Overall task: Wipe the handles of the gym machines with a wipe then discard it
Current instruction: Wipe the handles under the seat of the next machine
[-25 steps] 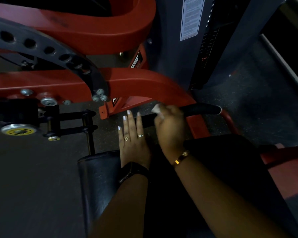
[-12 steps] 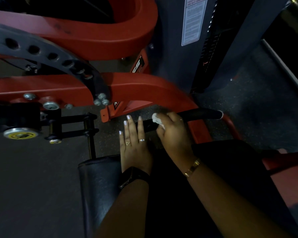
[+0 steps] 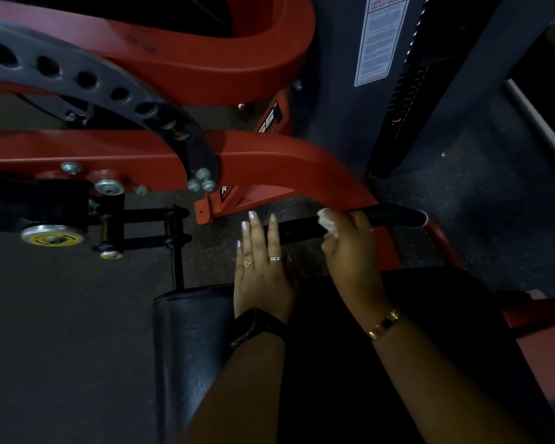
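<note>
After sliding slightly outward along black rubber handle (image 3: 394, 216), kept right hand (image 3: 350, 251) curled round crumpled white wipe (image 3: 329, 222); held left hand (image 3: 263, 274) flat, fingers straight; wiping probably unfinished.

handle (image 3: 394, 216): black padded bar, lying nearly level and running left to right, just near of the red frame (image 3: 302, 168); its right end is free, with a pale rim.
wipe (image 3: 329, 223): small, white, crumpled; bunched in the right hand (image 3: 350, 248), pressed against the handle's middle.
</note>
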`<state>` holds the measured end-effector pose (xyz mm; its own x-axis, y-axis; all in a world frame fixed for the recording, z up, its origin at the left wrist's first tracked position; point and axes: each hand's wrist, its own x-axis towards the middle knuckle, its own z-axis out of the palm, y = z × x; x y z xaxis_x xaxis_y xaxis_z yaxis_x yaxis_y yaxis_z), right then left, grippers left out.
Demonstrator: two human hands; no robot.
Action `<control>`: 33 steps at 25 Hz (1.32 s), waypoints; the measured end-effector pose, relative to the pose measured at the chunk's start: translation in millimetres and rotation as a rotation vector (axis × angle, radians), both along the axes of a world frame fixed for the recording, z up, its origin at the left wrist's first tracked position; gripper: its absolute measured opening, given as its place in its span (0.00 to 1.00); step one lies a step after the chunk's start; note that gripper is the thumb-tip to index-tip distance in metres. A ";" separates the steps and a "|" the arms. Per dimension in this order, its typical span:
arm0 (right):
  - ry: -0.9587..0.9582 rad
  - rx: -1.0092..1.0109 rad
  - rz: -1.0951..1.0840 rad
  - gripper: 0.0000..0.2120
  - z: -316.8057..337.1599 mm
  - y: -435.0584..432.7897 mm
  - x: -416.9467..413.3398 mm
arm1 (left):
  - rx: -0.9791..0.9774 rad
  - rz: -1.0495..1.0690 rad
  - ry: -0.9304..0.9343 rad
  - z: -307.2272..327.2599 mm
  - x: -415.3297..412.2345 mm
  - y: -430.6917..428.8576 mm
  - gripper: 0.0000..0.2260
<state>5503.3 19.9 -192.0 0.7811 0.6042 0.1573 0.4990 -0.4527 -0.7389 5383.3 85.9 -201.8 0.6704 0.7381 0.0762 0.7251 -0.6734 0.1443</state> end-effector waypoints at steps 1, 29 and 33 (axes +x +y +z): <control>0.026 -0.017 -0.076 0.14 -1.0 -4.2 7.2 | 0.007 0.005 -0.009 0.0 0.4 -0.2 0.31; -0.086 -0.271 -0.245 0.17 -17.5 -37.8 52.7 | 0.336 -0.069 0.032 -21.5 60.8 -39.3 0.29; -0.153 -0.249 0.075 0.15 -7.4 4.2 32.3 | 0.438 -0.100 0.099 -19.9 58.6 -33.1 0.25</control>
